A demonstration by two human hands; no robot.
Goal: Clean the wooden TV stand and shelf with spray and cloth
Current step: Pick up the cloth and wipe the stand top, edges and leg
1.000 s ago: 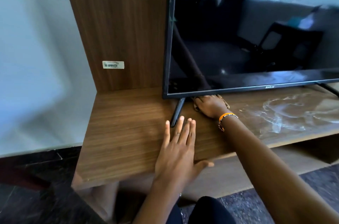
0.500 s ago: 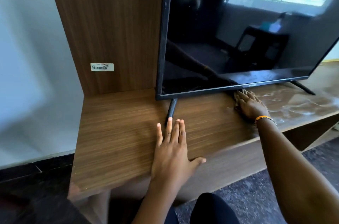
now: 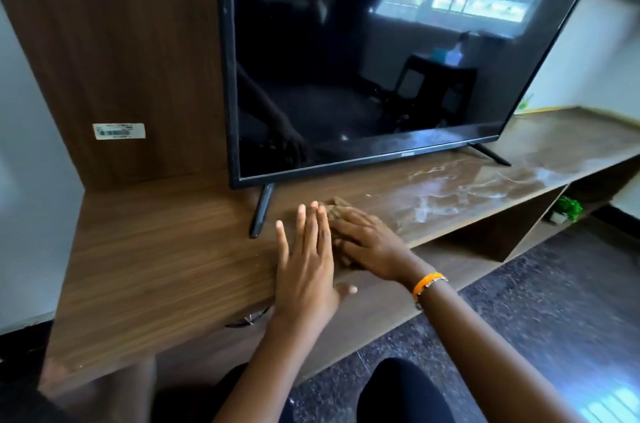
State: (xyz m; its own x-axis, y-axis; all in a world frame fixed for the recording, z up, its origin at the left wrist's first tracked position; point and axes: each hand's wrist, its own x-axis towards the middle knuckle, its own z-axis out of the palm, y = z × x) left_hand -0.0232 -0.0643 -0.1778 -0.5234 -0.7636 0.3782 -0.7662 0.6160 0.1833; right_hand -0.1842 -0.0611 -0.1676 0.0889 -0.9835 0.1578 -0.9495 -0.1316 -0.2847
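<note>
The television stands on the wooden TV stand, and everything here is placed against it. Its black front-left foot rests on the stand top, and just to the right of that foot the person's left hand lies flat on the wood, fingers straight and close together, thumb spread toward the front edge, holding nothing. Touching the right side of that hand, the right hand presses down on a brownish cloth, which lies on the stand below the lower edge of the television; the fingers lie spread over the crumpled fabric with only a slight bend, and whether they grip it cannot be told. A small part of the cloth pokes out beyond the fingertips toward the screen. An orange bracelet circles the right wrist.

Further right along the stand top, under the right half of the television, pale wet streaks cover the wood. The television's other foot sits beyond them. To the left of the television a tall wooden back panel rises from the stand, carrying a white barcode label. Below the stand top, to the right, an open compartment shows, and a small green plant sits in the next one
</note>
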